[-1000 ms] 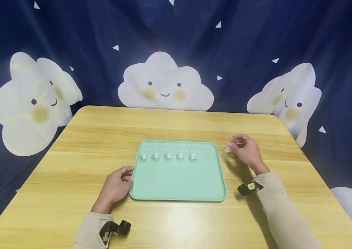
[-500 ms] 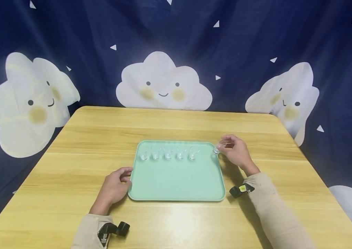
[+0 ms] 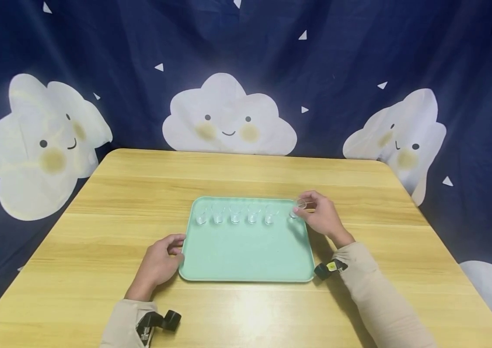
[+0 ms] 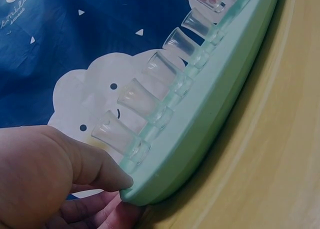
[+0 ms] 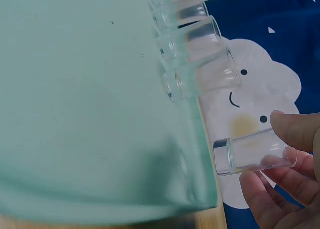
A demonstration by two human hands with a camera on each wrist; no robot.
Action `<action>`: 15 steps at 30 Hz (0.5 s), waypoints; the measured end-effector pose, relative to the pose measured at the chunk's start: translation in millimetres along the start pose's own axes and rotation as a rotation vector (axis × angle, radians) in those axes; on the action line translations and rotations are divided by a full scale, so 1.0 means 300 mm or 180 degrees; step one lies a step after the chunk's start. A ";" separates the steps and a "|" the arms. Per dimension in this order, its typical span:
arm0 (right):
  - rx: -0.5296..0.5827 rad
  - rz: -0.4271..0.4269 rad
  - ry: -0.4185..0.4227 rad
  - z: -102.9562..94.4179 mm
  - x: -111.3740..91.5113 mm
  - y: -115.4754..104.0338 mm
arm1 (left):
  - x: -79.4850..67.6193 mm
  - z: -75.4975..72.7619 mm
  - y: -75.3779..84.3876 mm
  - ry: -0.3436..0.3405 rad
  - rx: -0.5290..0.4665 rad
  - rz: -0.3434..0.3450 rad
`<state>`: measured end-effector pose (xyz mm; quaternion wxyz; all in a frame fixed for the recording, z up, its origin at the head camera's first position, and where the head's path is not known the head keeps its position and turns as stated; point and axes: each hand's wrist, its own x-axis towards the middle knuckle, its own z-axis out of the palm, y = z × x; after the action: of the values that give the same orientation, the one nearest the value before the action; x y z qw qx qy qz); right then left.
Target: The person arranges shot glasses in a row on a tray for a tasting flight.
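Note:
My right hand [image 3: 323, 217] holds a clear shot glass [image 5: 252, 151] between thumb and fingers, over the far right corner of the pale green tray [image 3: 246, 256]. Its thick base points toward the tray, and the fingers are near its rim. Along the tray's far side, several matching shot glasses [image 3: 235, 215] stand upright in a row, left of the held one. At the tray's left edge, my left hand [image 3: 161, 261] pinches the rim, thumb [image 4: 112, 174] on top and fingers curled against the outer side.
The tray lies on a light wooden table [image 3: 98, 256]. Behind the table hangs a dark blue curtain [image 3: 133, 43] printed with smiling white clouds. A black wrist mount [image 3: 159, 320] sits at the left sleeve, another [image 3: 329, 268] at the right.
My right hand has moved left with the shot glass, from over the table beyond the tray's right edge to over its far right corner. My left hand has stayed at the rim.

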<state>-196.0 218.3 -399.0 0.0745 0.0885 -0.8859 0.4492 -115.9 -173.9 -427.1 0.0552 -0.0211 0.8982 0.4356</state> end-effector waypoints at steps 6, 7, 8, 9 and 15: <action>-0.0075 -0.0068 -0.0060 0.019 0.001 -0.006 | -0.003 -0.001 0.002 -0.0014 -0.0010 -0.0003; -0.0082 -0.0081 -0.0066 0.021 0.002 -0.006 | -0.003 -0.002 0.002 -0.0015 -0.0010 -0.0003; -0.0089 -0.0086 -0.0075 0.024 0.002 -0.006 | -0.003 -0.002 0.002 -0.0016 -0.0009 -0.0003; -0.0094 -0.0100 -0.0085 0.026 0.003 -0.007 | -0.003 -0.003 0.002 -0.0015 -0.0009 -0.0002; -0.0108 -0.0137 -0.0135 0.033 -0.004 -0.012 | -0.002 -0.004 0.004 -0.0017 0.0013 0.0021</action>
<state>-194.6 208.2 -402.3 0.0668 0.1158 -0.8927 0.4304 -115.5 -174.2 -425.3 0.0562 -0.0168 0.8990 0.4339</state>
